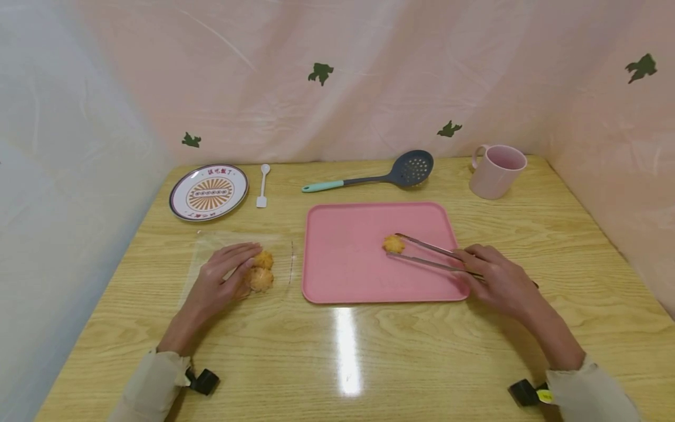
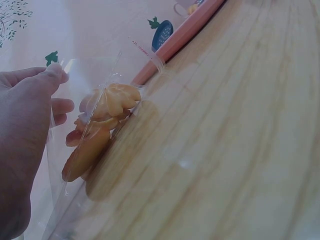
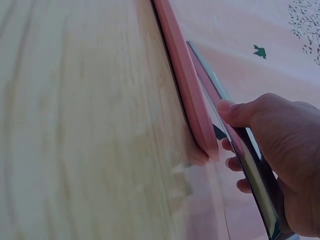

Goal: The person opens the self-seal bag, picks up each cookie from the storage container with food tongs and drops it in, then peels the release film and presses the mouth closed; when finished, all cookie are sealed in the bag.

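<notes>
My left hand [image 1: 224, 272] pinches the upper layer of a clear plastic bag [image 1: 282, 249] lying on the table. Inside the bag are golden flower-shaped cookies [image 1: 261, 278], which the left wrist view shows bunched beside the fingers. On the pink tray [image 1: 337, 252] lies one more cookie [image 1: 393, 244], between the tips of metal tongs [image 1: 429, 262]. The tongs' arms stand apart, and whether both tips touch the cookie I cannot tell. My right hand [image 1: 495, 278] grips the tongs over the tray's right edge; in the right wrist view its thumb lies along one arm.
Behind the bag are a patterned plate [image 1: 209, 192] and a small white spoon [image 1: 262, 184]. A slotted skimmer [image 1: 408, 169] with a mint handle lies behind the tray. The pink mug [image 1: 495, 173] stands at the back right. Cloth walls [image 1: 369, 88] border the table.
</notes>
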`<state>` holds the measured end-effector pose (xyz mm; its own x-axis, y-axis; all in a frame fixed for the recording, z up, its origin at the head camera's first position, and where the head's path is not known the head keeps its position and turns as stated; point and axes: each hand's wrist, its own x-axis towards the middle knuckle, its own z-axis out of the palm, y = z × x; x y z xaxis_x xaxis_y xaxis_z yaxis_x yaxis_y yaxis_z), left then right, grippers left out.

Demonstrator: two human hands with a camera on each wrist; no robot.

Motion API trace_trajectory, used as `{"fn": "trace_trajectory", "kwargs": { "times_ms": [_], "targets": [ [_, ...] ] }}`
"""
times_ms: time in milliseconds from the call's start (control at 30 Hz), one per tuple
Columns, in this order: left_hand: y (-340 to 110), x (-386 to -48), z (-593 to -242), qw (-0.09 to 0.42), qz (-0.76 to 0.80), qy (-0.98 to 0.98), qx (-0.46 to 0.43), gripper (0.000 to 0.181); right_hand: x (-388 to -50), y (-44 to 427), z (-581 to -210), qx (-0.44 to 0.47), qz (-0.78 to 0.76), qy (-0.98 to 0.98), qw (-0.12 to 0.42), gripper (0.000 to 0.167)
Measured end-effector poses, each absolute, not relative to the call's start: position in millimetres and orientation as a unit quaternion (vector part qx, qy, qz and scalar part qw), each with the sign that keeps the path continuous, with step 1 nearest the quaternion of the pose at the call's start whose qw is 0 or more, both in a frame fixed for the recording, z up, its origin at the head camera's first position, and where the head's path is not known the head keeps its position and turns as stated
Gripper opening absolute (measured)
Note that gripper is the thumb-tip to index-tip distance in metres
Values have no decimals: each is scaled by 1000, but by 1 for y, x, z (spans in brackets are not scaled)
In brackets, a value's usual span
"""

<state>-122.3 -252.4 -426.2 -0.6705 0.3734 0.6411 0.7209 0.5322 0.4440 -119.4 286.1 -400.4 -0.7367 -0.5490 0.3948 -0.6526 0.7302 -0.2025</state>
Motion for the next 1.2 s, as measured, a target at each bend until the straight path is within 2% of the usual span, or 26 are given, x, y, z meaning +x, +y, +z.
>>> {"fn": "trace_trajectory", "kwargs": {
  "times_ms": [1200],
  "targets": [
    [-253, -123, -426, 237, -356, -847, -316, 26, -148, 209, -403, 438, 217, -854, 180, 36]
  ]
}}
